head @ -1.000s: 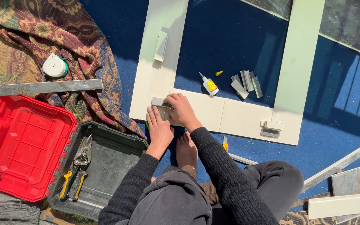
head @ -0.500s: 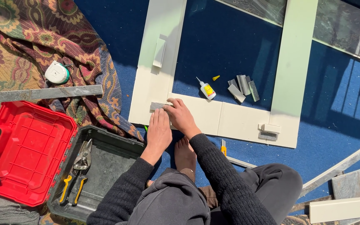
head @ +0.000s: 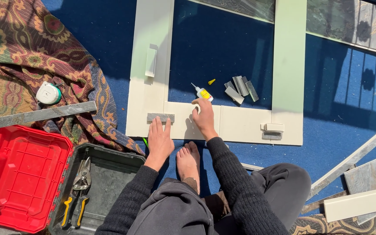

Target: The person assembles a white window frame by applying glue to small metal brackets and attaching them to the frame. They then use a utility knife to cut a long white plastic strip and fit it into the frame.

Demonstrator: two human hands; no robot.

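Observation:
A cream rectangular frame [head: 288, 74] lies flat on a blue carpet. My left hand [head: 159, 140] rests flat on its near rail, fingertips against a small grey strip [head: 160, 117] lying on that rail. My right hand [head: 204, 116] stretches forward over the rail, fingers touching the base of a small white glue bottle [head: 203, 92] that lies on the carpet inside the frame. A tiny yellow cap [head: 211, 81] sits just beyond it. A cluster of short grey pieces [head: 240, 88] lies to the right of the bottle.
A small cream block [head: 150, 62] sits on the frame's left rail, another [head: 273, 127] near the right corner. Left: patterned cloth [head: 18, 48], tape measure [head: 48, 93], grey strip [head: 42, 114], red case lid [head: 20, 176], black tray with snips [head: 78, 191]. Long strips [head: 360, 200] lie right. My bare foot [head: 189, 162] is tucked below.
My right hand left the grey strip and reached forward-right to the glue bottle. My left hand stayed at the strip, now lying flatter. The camera view shifted slightly.

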